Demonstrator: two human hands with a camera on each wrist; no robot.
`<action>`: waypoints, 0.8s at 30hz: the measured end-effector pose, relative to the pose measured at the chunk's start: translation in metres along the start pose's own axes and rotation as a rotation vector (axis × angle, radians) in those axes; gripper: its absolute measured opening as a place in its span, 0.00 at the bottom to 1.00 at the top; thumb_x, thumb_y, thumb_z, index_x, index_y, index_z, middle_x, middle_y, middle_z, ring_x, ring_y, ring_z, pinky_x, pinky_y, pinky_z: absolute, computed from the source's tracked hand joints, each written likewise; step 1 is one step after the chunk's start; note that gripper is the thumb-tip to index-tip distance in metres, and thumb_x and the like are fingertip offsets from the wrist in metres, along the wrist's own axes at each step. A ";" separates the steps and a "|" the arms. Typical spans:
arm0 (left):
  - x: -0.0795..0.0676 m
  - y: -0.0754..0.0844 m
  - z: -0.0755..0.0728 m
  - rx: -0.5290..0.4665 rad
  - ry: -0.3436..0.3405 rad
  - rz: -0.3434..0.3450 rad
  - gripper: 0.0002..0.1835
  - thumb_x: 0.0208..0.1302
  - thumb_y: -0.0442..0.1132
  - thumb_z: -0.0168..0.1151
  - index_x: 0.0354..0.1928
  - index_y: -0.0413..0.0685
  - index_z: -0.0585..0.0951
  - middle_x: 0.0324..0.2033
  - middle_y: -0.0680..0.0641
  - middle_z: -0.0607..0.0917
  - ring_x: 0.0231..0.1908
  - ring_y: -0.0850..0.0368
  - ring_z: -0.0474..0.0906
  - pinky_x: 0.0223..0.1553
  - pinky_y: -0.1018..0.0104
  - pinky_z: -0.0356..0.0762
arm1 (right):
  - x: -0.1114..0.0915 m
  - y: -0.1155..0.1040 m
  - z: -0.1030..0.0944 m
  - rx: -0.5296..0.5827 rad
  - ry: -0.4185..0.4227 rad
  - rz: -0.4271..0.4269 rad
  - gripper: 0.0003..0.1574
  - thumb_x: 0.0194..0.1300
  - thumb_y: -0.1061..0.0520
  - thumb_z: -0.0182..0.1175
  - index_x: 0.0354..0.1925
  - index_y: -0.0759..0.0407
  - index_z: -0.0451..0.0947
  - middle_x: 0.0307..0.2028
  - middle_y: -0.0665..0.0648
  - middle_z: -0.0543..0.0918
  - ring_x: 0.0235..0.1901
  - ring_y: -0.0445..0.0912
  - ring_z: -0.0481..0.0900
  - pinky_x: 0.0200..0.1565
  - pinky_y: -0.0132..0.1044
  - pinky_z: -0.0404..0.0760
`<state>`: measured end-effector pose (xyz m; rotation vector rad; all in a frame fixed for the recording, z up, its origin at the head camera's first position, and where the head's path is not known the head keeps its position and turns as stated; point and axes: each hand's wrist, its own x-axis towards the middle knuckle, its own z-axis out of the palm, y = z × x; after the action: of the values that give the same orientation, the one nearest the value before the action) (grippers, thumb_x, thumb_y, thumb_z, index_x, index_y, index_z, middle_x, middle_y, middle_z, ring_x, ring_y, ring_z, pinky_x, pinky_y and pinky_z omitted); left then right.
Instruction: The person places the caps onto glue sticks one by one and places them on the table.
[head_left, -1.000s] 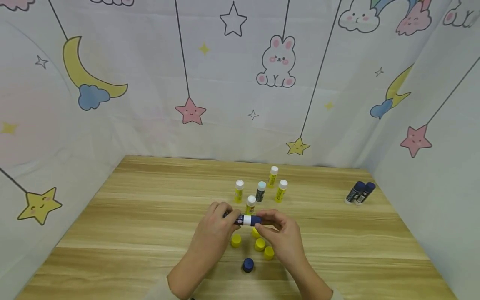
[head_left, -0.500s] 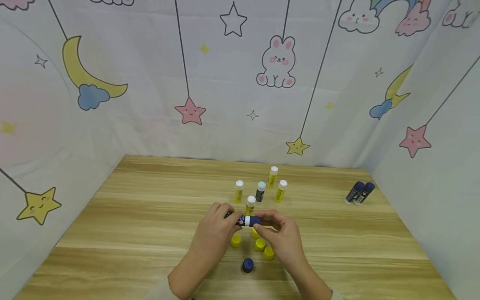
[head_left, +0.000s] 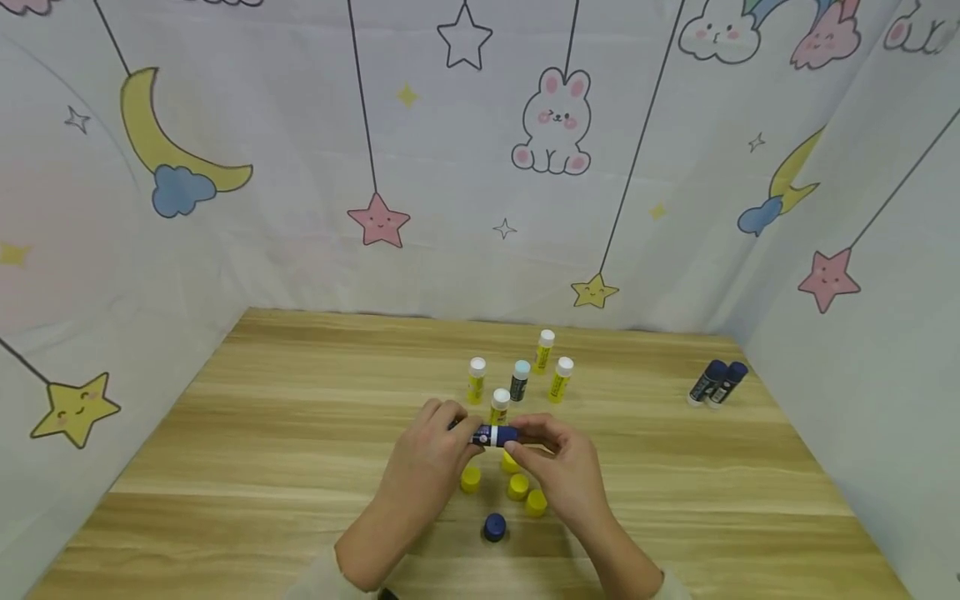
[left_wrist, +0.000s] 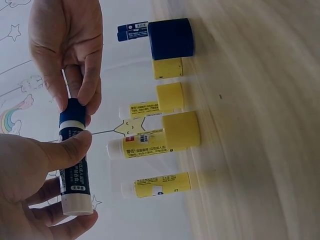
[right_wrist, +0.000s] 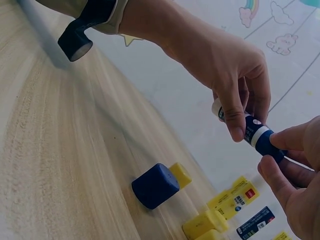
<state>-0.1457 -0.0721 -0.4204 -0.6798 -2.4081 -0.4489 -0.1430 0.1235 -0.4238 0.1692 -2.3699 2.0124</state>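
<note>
A navy glue stick (head_left: 482, 435) lies sideways between both hands, above the table. My left hand (head_left: 427, 458) grips its body, thumb along the printed label in the left wrist view, with the white end (left_wrist: 77, 205) poking out past the fingers. At the opposite end, my right hand (head_left: 564, 462) pinches the blue cap (left_wrist: 73, 111) between thumb and fingers. A narrow white band (left_wrist: 73, 124) shows between cap and body. Below the hands on the table are several yellow caps (head_left: 518, 487) and one navy cap (head_left: 494, 527).
Behind the hands stand several yellow glue sticks (head_left: 476, 382) with white tops, and a dark glue stick (head_left: 519, 382) with a pale top. Two navy-capped glue sticks (head_left: 707, 383) stand together at the right. A printed white curtain (head_left: 300, 167) closes off the table's back and sides.
The white band between the blue cap and the glue stick's body has become narrower as the cap moved closer to the body. Both hands otherwise keep nearly the same place.
</note>
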 end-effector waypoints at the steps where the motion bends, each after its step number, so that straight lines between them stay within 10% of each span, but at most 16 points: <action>1: 0.001 0.000 0.000 0.005 0.002 0.002 0.13 0.54 0.43 0.79 0.39 0.48 0.88 0.36 0.51 0.83 0.37 0.56 0.76 0.36 0.68 0.81 | 0.000 -0.001 0.000 -0.007 -0.001 -0.002 0.13 0.61 0.62 0.73 0.45 0.57 0.85 0.46 0.56 0.86 0.47 0.50 0.84 0.50 0.34 0.85; 24: 0.010 -0.003 -0.004 0.070 -0.001 0.060 0.15 0.52 0.44 0.80 0.39 0.45 0.89 0.34 0.52 0.84 0.35 0.59 0.79 0.36 0.70 0.81 | 0.012 -0.008 0.001 -0.093 -0.001 -0.009 0.11 0.62 0.63 0.71 0.45 0.55 0.86 0.44 0.53 0.88 0.45 0.47 0.85 0.49 0.35 0.85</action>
<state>-0.1523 -0.0730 -0.4118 -0.7196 -2.3850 -0.3378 -0.1540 0.1207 -0.4151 0.1778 -2.4516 1.8939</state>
